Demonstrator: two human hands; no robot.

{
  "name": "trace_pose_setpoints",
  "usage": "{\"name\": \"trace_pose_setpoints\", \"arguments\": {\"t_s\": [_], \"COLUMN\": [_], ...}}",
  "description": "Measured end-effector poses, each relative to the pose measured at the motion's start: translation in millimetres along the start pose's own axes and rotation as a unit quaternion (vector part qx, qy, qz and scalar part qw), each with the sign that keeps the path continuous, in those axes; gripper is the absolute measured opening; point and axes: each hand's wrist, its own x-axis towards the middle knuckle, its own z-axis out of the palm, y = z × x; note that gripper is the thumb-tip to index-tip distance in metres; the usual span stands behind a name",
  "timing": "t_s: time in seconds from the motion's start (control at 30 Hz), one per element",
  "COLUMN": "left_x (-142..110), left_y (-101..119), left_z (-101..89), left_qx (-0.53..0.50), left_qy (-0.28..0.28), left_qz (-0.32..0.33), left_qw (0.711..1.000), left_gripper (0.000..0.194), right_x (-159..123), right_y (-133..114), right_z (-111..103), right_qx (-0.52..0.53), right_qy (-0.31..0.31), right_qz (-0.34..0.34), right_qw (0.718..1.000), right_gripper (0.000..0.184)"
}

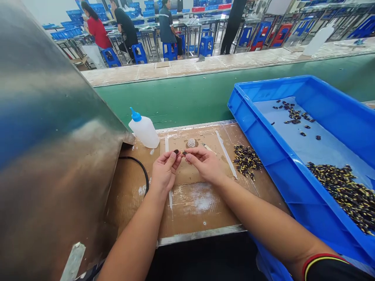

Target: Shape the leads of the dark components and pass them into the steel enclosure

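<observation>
Bright, even light leaves faint shadows under the hands (165, 171), glare streaks the steel panel (49, 128), and edges bow outward.

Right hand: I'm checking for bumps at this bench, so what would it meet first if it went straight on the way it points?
The small dark piece pinched by the left hand lies right ahead of the right hand. Depth is unclear, so they may already touch.

Cardboard-topped bench (187, 218): squeeze bottle (144, 130) back left, loose parts heap (246, 162) right of centre. Plastic crate (263, 84) along bench's right edge, more parts (341, 195) inside. Steel panel (49, 136) left.
</observation>
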Motion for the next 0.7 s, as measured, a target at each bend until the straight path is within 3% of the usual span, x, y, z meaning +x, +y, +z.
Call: {"name": "trace_pose_setpoints", "arguments": {"t_s": [0.13, 0.33, 0.7], "left_x": [-0.7, -6.2, -10.7], "left_y": [1.1, 5.0, 2.3], "left_z": [-0.5, 2.2, 2.6], "left_qx": [-0.017, -0.024, -0.015], "left_qy": [0.001, -0.01, -0.048], "left_qz": [-0.016, -0.019, 0.002], "left_qw": [1.0, 0.999, 0.999], "left_gripper": [0.039, 0.034, 0.026], "right_x": [-4.8, -9.4, -10.3], "right_y": [0.2, -8.2, -14.4], "right_z": [2.4, 5.5, 7.9], "right_qx": [-0.075, -0.187, -0.211], "right_qy": [0.035, 0.039, 0.045], "right_qz": [-0.088, -0.227, -0.276], "right_qw": [0.993, 0.955, 0.937], "right_gripper": [0.017, 0.014, 0.016]}}
